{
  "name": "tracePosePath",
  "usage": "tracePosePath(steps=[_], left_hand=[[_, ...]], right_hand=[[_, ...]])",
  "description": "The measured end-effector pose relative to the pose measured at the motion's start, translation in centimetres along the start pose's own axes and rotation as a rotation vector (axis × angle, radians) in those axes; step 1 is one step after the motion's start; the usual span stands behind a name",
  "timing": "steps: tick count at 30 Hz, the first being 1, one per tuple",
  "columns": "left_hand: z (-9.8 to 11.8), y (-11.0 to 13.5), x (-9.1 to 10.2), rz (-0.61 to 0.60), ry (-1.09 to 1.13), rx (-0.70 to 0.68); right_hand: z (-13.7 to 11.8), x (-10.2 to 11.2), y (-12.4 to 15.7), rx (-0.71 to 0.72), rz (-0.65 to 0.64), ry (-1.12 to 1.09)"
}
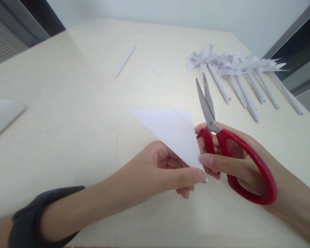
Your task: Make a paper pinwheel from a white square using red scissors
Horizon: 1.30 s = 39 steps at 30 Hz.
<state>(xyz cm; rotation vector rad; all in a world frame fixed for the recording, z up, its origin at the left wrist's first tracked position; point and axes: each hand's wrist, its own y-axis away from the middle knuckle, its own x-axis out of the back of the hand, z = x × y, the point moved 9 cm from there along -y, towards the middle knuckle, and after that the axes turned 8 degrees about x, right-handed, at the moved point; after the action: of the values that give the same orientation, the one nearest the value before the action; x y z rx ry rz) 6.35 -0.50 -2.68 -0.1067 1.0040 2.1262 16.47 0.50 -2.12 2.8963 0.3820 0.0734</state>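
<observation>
A white sheet of paper folded into a triangle point(174, 132) is held up over the table. My left hand point(167, 168) pinches its lower corner between thumb and fingers. On the right, my right hand point(229, 162) carries red-handled scissors point(250, 155), their handles around its fingers and the blades pointing away, slightly apart. The right thumb rests at the triangle's right edge, near the left thumb. Both blades stand clear of the paper. Some of the right fingers are hidden behind the handles.
Several white paper pinwheels with rolled paper sticks point(237, 67) lie in a row at the back right. A single rolled paper stick point(125, 62) lies at the back middle, near small paper scraps point(157, 72). More white paper point(5, 115) sits at the left edge of the white table point(67, 137).
</observation>
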Motion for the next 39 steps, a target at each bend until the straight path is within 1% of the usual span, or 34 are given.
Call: tracePosePath(steps=[2,6,8,10,14,18,24,25,28,32,35,39], left_hand=[[-0.1,0.0,0.0,-0.026,0.003,-0.036],[-0.3,0.1,0.6,-0.024,0.002,-0.091],[-0.2,0.1,0.7,-0.028,-0.007,-0.116],[0.0,0.2,0.6,-0.042,-0.015,-0.144],[0.3,0.2,0.5,-0.069,-0.029,-0.167],[0.1,0.1,0.5,-0.078,-0.049,-0.183],[-0.2,0.0,0.8,-0.064,-0.044,-0.278],[-0.2,0.0,0.7,-0.069,-0.036,-0.274],[-0.2,0.0,0.5,-0.098,-0.019,-0.199],[0.4,0.0,-0.1,-0.120,0.017,-0.124],[0.2,-0.3,-0.3,-0.121,0.037,-0.093],[-0.7,-0.7,0.2,-0.095,0.026,-0.087]], right_hand=[[0.0,0.2,0.0,0.014,0.003,0.013],[-0.5,0.0,0.0,0.021,-0.004,0.025],[-0.7,0.3,0.2,-0.021,0.049,0.036],[-1.1,0.2,0.4,-0.040,0.070,0.038],[-1.2,-0.1,0.4,-0.065,0.059,0.031],[-1.1,0.0,0.4,-0.065,0.062,0.031],[-1.2,0.1,0.5,-0.052,0.068,0.034],[-1.3,0.1,0.5,-0.046,0.068,0.039],[-1.4,0.2,0.5,-0.020,0.079,0.060],[-1.4,0.5,0.5,0.055,0.097,0.094],[-1.1,0.1,0.5,0.061,0.051,0.108],[-1.2,-0.6,0.5,0.069,0.000,0.093]])
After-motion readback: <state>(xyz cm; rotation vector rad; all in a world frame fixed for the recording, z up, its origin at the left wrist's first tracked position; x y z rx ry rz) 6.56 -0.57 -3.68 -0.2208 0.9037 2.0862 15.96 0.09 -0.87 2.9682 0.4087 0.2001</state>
